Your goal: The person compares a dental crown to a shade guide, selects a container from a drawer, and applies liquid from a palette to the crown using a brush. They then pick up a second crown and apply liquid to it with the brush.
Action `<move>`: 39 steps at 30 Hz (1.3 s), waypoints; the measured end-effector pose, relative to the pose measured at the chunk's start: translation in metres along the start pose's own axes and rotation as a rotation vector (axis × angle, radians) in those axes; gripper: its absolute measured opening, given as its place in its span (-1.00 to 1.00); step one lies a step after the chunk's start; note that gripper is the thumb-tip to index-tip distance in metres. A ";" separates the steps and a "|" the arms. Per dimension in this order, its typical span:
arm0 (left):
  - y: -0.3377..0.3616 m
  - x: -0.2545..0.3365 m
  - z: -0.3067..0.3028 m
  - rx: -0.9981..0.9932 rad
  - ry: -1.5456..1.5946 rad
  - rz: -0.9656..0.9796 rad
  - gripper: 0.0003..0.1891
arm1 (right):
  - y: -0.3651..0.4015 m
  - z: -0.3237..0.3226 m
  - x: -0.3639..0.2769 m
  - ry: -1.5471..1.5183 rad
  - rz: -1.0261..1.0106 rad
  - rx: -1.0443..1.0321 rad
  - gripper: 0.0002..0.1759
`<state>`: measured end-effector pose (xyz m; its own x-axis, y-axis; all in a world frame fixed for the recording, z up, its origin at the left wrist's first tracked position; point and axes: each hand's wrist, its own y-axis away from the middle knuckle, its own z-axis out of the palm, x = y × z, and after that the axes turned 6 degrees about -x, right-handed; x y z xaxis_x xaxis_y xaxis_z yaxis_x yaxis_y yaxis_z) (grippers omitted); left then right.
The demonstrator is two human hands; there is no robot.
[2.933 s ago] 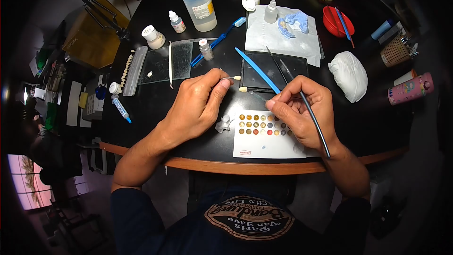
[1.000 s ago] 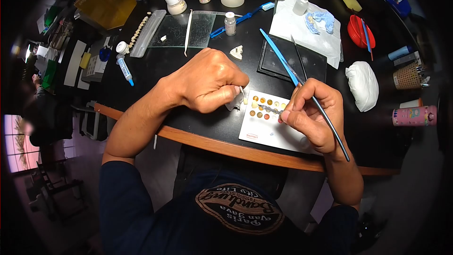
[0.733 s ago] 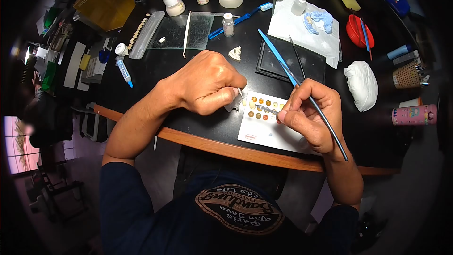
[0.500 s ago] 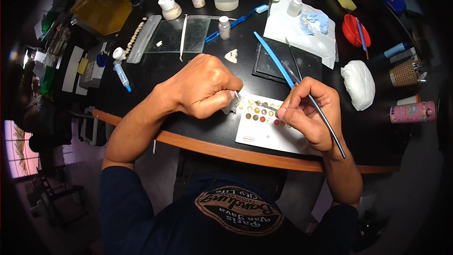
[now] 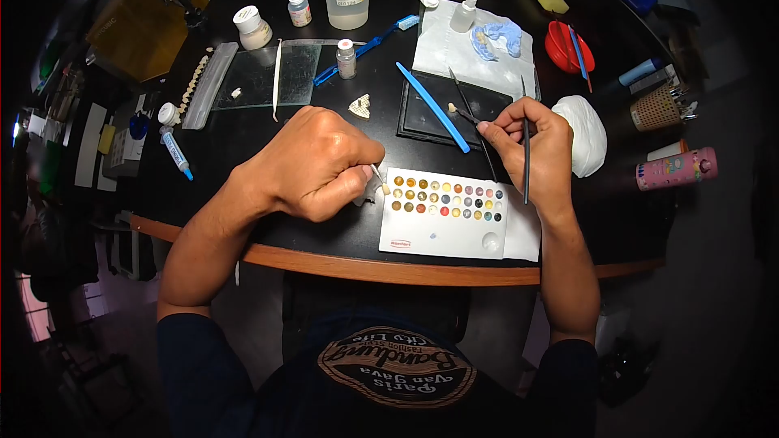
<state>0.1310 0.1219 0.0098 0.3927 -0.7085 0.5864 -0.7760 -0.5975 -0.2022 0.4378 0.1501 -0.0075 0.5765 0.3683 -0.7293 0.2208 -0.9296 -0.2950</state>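
My left hand (image 5: 324, 164) is closed on a thin metal tool (image 5: 376, 172), with a small tooth-coloured piece (image 5: 385, 189) by its end, at the left edge of the white paint palette (image 5: 414, 231). Coloured wells fill the upper part of that palette. In my right hand (image 5: 531, 142) is a dark tool (image 5: 466, 116) whose tip carries a small cream piece (image 5: 452, 108) over the black tray (image 5: 422, 118). A thin dark brush (image 5: 526, 154) also stands between the right fingers. On the tray lie a blue-handled tool (image 5: 434, 108) and another slim dark tool.
Behind are a glass slab (image 5: 268, 77), a small vial (image 5: 346, 61), a large clear bottle (image 5: 346, 0), a blue toothbrush (image 5: 373, 43) and a white tissue (image 5: 438, 40). Right are a red bowl (image 5: 560, 53), a white bundle (image 5: 586, 138) and a pink bottle (image 5: 677, 169).
My right hand has moved up from the palette to the black tray, with a cream piece now at its tool tip. The blue-handled tool now lies apart from that hand. The view has shifted.
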 end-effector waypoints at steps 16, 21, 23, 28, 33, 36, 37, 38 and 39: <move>0.002 0.003 -0.007 0.030 -0.062 -0.042 -0.75 | 0.035 -0.011 -0.074 -0.701 -0.075 -0.162 -0.79; 0.000 0.002 -0.007 0.043 -0.027 -0.033 -0.75 | 0.094 -0.010 -0.164 -1.606 -0.310 -0.516 -0.81; 0.001 0.001 -0.006 0.011 0.025 -0.109 -0.73 | 0.104 0.003 -0.171 -1.787 -0.314 -0.534 -0.80; 0.003 -0.004 -0.008 0.033 -0.047 -0.030 -0.75 | 0.119 0.020 -0.180 -2.000 -0.306 -0.527 -0.75; 0.004 -0.006 -0.006 0.055 -0.041 -0.042 -0.75 | 0.126 0.026 -0.184 -2.123 -0.317 -0.512 -0.68; 0.003 -0.003 -0.009 0.045 -0.054 -0.057 -0.72 | 0.123 0.018 -0.183 -2.166 -0.354 -0.524 -0.63; 0.003 -0.003 -0.009 0.046 -0.046 -0.068 -0.71 | 0.122 0.016 -0.180 -2.178 -0.372 -0.522 -0.61; 0.003 -0.002 -0.007 0.041 -0.031 -0.079 -0.70 | 0.122 0.016 -0.178 -2.190 -0.379 -0.494 -0.59; 0.002 -0.001 -0.008 0.042 -0.025 -0.085 -0.70 | 0.124 0.016 -0.175 -2.197 -0.387 -0.467 -0.58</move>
<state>0.1256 0.1244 0.0149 0.4689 -0.6633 0.5832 -0.7182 -0.6707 -0.1853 0.3519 -0.0294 0.0739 -0.9128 -0.3900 -0.1213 0.3669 -0.6524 -0.6631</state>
